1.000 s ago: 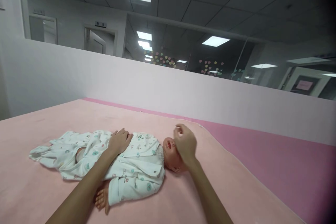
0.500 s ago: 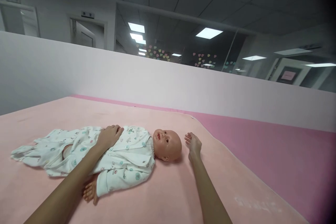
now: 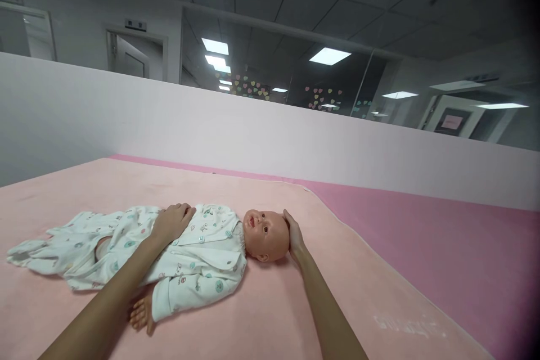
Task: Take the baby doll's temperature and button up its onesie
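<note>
A baby doll (image 3: pixel 266 239) lies on its back in a white printed outfit (image 3: pixel 202 253), head to the right, face turned up. My left hand (image 3: pixel 172 222) rests flat on the doll's belly, fingers stretched over the cloth. Against the crown of the doll's head, my right hand (image 3: pixel 295 236) is laid in a cupped shape, its fingers extended; part of them is hidden behind the head. One doll hand (image 3: pixel 142 314) sticks out of the near sleeve, beside my left forearm.
Beneath the doll spreads a peach-pink blanket (image 3: pixel 337 281) over a darker pink surface (image 3: pixel 422 225). A low white wall (image 3: pixel 270 135) runs along the back. Beyond it are glass with heart stickers and an open door (image 3: pixel 130 59).
My right hand has moved left, from apart beside the doll's head to touching its crown. My left hand stays on the belly. The view has shifted slightly.
</note>
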Demonstrator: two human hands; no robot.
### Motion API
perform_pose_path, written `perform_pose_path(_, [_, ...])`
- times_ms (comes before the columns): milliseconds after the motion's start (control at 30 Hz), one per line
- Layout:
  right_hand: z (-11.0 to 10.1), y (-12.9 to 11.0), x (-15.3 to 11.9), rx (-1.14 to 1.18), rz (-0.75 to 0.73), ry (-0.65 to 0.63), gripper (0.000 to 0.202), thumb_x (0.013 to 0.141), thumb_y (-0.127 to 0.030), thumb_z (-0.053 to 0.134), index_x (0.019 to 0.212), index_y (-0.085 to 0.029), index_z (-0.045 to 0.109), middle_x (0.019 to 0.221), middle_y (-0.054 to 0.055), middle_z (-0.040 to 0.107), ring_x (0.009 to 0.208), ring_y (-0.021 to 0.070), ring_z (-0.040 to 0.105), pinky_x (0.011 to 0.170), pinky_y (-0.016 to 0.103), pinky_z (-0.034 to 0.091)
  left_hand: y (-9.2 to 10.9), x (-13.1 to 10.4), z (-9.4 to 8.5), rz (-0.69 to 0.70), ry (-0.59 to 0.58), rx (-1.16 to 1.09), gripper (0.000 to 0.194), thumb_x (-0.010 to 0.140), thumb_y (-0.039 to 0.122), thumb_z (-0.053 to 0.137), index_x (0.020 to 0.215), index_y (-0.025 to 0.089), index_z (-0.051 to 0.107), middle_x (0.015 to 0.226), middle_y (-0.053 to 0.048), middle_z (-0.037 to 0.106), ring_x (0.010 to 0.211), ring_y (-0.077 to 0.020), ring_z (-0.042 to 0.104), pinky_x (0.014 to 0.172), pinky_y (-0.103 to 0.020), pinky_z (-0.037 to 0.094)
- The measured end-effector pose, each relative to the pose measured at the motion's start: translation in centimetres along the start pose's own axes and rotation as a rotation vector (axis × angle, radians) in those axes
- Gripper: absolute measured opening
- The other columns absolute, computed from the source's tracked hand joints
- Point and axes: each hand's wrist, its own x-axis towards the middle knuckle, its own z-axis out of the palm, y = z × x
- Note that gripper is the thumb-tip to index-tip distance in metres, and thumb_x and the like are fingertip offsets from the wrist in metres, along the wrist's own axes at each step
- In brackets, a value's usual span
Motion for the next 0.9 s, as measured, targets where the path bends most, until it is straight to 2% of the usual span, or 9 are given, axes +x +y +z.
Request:
perform_pose_path(133, [0.0,-0.6,-0.1,-0.017,-0.021,0.016,0.043,0.067,-0.055,0.051,0.064,-0.013,0.062,0.068,0.007,0.065,0.066,0.0178,0.060,0.060,0.025,0.044,0.0,-0.1,0.0,0.008,0.004,-0.011,0.042,0.082,0.041,0.021,0.090,0.020,0.056,0.097,-0.008,0.062,0.091,-0.0228,0.053,0.079,-0.036,0.036])
perform_pose_path(300, [-0.1,-1.5,-0.1,0.040,-0.086,0.015,0.040,0.063,-0.051,0.058,0.054,-0.012,0.061,0.085,0.011,0.065,0.077,0.0199,0.059,0.073,0.029,0.045,-0.1,0.0,0.0,0.020,0.010,-0.024,0.042,0.083,0.042,0.020,0.089,0.020,0.056,0.096,-0.007,0.061,0.092,-0.0230,0.053,0.077,-0.035,0.037])
perform_pose_path(400, [0.0,-1.7,-0.3,-0.023,-0.115,0.009,0.040,0.064,-0.051,0.059,0.055,-0.012,0.062,0.085,0.011,0.065,0.078,0.0198,0.059,0.075,0.030,0.044,-0.1,0.0,0.1,0.022,0.008,-0.019,0.042,0.083,0.041,0.019,0.090,0.021,0.055,0.095,-0.007,0.061,0.092,-0.0235,0.052,0.077,-0.035,0.037])
perform_pose_path(533, [0.5,-1.7,-0.6,-0.174,-0.148,0.009,0.035,0.063,-0.048,0.060,0.069,-0.013,0.064,0.082,0.007,0.065,0.080,0.0188,0.058,0.074,0.028,0.044,-0.1,0.0,0.1,0.020,0.019,-0.001,0.041,0.083,0.040,0.020,0.090,0.020,0.055,0.094,-0.008,0.061,0.093,-0.0233,0.052,0.078,-0.035,0.036])
perform_pose_path(600, [0.8,-1.7,-0.6,-0.161,-0.167,0.056,0.036,0.064,-0.045,0.061,0.087,-0.017,0.064,0.096,0.005,0.063,0.090,0.0184,0.057,0.080,0.027,0.044,-0.1,0.0,0.2,0.028,0.025,0.010,0.041,0.084,0.040,0.020,0.090,0.020,0.055,0.094,-0.008,0.061,0.092,-0.0234,0.052,0.078,-0.035,0.036])
perform_pose_path(667, [1.0,-1.6,-0.5,-0.110,-0.168,0.137,0.048,0.063,-0.042,0.062,0.107,-0.024,0.056,0.113,0.003,0.057,0.102,0.0179,0.053,0.086,0.028,0.042,-0.1,-0.1,0.2,0.036,0.032,0.017,0.041,0.084,0.040,0.019,0.089,0.020,0.054,0.094,-0.007,0.061,0.092,-0.0239,0.052,0.078,-0.036,0.036])
perform_pose_path(733, [1.0,-1.6,-0.5,-0.086,-0.169,0.182,0.058,0.062,-0.041,0.064,0.117,-0.028,0.049,0.122,0.002,0.050,0.108,0.0183,0.050,0.089,0.029,0.041,-0.1,-0.1,0.3,0.037,0.040,0.019,0.041,0.083,0.040,0.019,0.089,0.020,0.054,0.093,-0.007,0.061,0.091,-0.0240,0.052,0.077,-0.036,0.036])
perform_pose_path(800, [1.0,-1.7,-0.5,-0.110,-0.177,0.130,0.053,0.062,-0.041,0.063,0.111,-0.022,0.056,0.120,0.004,0.052,0.109,0.0202,0.049,0.092,0.031,0.039,-0.1,-0.1,0.3,0.032,0.046,0.015,0.042,0.083,0.041,0.019,0.089,0.020,0.055,0.092,-0.007,0.061,0.091,-0.0236,0.053,0.077,-0.035,0.036])
perform_pose_path(900, [1.1,-1.8,-0.7,-0.135,-0.139,-0.016,0.043,0.065,-0.045,0.059,0.091,-0.012,0.066,0.105,0.009,0.061,0.103,0.0239,0.053,0.092,0.035,0.040,-0.1,0.0,0.3,0.028,0.047,0.011,0.043,0.083,0.041,0.019,0.089,0.020,0.055,0.092,-0.007,0.061,0.091,-0.0233,0.053,0.077,-0.035,0.036])
